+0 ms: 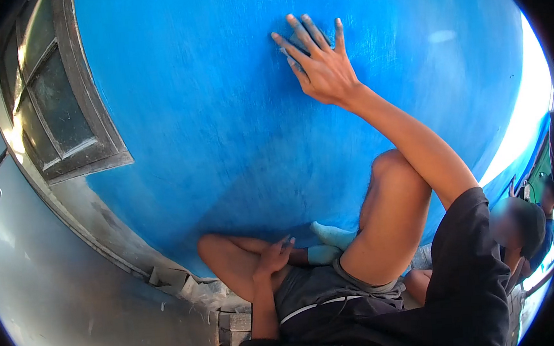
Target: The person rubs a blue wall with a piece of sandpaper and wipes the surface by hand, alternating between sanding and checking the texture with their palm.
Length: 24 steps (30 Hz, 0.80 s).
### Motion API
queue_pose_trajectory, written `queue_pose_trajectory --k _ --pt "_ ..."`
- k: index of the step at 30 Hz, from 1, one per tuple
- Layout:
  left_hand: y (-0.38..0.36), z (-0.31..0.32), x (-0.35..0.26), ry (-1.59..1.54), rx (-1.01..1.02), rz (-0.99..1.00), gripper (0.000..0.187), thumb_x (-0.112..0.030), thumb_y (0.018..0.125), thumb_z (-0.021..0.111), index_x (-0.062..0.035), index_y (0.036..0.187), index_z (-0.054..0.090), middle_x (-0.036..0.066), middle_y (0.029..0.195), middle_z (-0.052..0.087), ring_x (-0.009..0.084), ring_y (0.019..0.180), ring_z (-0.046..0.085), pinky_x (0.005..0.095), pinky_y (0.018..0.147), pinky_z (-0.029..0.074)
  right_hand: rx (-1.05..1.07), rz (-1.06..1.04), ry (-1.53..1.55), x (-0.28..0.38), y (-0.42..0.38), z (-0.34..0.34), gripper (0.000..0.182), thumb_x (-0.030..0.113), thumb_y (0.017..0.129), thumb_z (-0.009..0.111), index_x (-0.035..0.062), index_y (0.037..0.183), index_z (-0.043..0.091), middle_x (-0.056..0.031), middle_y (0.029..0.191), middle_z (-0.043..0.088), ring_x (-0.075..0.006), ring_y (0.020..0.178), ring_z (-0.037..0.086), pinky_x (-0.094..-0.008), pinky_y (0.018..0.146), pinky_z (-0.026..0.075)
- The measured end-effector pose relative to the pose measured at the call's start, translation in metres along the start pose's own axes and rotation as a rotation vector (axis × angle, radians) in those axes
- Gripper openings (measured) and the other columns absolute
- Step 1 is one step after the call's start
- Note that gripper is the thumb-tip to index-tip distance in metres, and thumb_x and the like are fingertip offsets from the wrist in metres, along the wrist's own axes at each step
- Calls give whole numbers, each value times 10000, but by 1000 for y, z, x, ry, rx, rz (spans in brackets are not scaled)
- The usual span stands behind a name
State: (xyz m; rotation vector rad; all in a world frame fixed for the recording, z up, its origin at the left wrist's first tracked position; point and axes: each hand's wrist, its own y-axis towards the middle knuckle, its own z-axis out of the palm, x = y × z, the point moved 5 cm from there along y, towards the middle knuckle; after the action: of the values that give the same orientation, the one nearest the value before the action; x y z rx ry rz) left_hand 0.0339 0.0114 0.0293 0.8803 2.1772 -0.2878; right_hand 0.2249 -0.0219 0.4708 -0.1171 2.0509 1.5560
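Note:
My right hand lies against the blue wall at the upper middle, its fingers spread. Under the fingers it presses a flat grey-blue piece, perhaps sandpaper; most of it is hidden. Blue-grey dust coats the fingertips. Low in my lap, my left hand rests beside my bent leg, fingers loosely apart, tips also smudged dark. I see nothing held in it. Fine pale scratch marks show on the wall around my right hand.
A wooden-framed window is set in the wall at upper left. A shiny grey panel stands at my left. Broken masonry lies along the wall's foot. Another person sits close at my right.

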Motion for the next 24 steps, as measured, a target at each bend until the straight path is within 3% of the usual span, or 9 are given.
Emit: queue_pose_trajectory --k 5,24 --pt "-5 -7 -10 -58 65 -71 647 -559 999 458 -53 1394 545 250 1112 695 378 1082 666 406 965 499 -10 15 26 -2 -3 3 522 306 1007 495 311 1518 390 -52 1623 265 -269 1479 292 -737 1138 119" --pt "-2 -3 -5 -51 55 -35 623 -523 1012 454 -36 1391 542 260 1150 679 399 1137 629 407 996 472 -55 63 47 10 12 1 509 294 1003 489 282 1507 419 -89 1610 290 -311 1468 308 -747 1127 121"
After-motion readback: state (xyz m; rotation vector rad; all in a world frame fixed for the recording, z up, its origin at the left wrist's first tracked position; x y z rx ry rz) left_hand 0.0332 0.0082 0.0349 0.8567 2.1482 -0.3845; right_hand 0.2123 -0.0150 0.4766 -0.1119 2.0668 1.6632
